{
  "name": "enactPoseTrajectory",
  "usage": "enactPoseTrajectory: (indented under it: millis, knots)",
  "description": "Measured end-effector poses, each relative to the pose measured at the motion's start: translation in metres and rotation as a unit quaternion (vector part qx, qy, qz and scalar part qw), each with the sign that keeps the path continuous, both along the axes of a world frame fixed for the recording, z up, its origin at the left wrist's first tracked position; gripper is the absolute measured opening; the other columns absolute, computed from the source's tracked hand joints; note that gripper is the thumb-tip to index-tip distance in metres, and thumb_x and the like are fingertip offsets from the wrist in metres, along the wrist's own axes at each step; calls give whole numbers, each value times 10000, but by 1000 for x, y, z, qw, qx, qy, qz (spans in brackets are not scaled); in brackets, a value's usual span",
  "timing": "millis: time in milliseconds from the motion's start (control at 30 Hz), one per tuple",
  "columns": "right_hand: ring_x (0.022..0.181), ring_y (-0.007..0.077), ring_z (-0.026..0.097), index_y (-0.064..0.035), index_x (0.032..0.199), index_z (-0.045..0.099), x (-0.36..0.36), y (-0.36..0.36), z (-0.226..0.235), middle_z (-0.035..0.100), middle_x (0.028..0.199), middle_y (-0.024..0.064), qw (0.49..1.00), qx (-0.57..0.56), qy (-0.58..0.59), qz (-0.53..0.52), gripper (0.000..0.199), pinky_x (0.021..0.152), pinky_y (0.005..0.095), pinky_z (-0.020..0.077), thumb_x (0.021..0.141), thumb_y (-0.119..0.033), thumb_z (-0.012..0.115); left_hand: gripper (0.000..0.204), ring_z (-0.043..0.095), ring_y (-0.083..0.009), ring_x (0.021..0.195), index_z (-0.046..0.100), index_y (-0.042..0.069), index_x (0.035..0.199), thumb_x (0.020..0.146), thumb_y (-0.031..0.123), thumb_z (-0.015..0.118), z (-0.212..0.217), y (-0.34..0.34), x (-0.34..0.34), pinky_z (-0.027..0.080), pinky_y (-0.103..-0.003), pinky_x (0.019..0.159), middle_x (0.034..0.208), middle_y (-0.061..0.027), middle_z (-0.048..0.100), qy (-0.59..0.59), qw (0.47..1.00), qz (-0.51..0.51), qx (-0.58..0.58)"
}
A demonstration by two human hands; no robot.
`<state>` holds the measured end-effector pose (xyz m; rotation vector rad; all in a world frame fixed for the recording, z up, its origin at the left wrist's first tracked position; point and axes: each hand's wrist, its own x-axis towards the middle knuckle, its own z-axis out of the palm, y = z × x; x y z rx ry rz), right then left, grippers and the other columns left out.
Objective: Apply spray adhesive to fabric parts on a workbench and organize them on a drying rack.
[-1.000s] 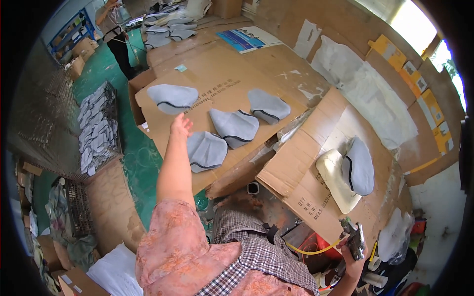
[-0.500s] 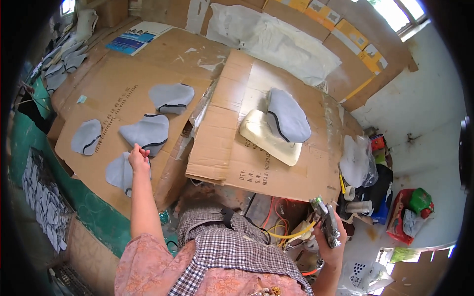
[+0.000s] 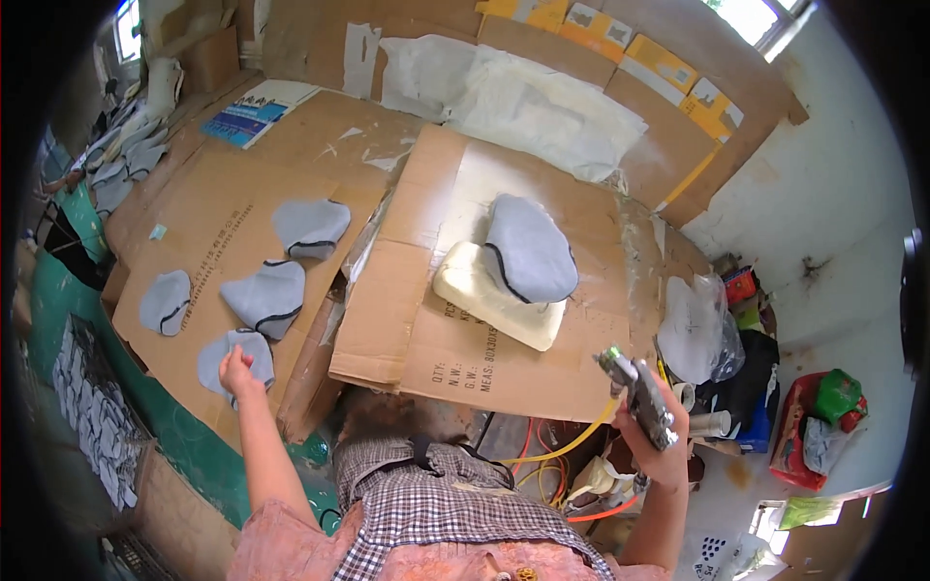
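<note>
Left hand point(image 3: 238, 372): half-curled, cannot tell whether grasping
Grey, black-edged curved fabric piece point(image 3: 209, 364): under left hand, well apart from right
Right hand point(image 3: 663, 441): gripping silver metal spray gun point(image 3: 640, 397)

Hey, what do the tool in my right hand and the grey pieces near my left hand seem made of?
The tool: likely metal, silvery with bright glints. The grey pieces: probably fabric, matt and soft-looking with gentle creases; exact cloth unclear.
</note>
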<state>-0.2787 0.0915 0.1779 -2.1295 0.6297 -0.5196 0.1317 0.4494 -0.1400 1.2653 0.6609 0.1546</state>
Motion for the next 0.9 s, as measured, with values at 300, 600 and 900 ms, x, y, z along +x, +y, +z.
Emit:
enactPoseTrajectory:
  millis: [300,600,900]
  knots:
    - [696,67,489,17,1143,468,-42,-86,-7,562,815,26,998,46,-46,10,440,650,198,407,719,25,585,176,480,-96,498,536,54,810,810,219,598,43,-18,-52,358,-188,450,578,-3,489,-27,998,48,-1]
    - [683,87,513,9,1136,469,-108,-140,-27,573,824,39,986,100,-121,-47,451,638,214,424,701,18,587,111,509,-73,576,538,97,844,757,82,605,88,-102,-74,320,-213,464,709,12,547,-11,982,-76,171]
    - [649,125,526,2,1141,472,-181,-139,-64,579,808,72,979,74,-183,-54,475,615,240,424,678,22,577,133,545,-82,542,554,96,851,752,104,642,121,-177,-82,356,-167,424,677,12,570,-90,965,-189,159]
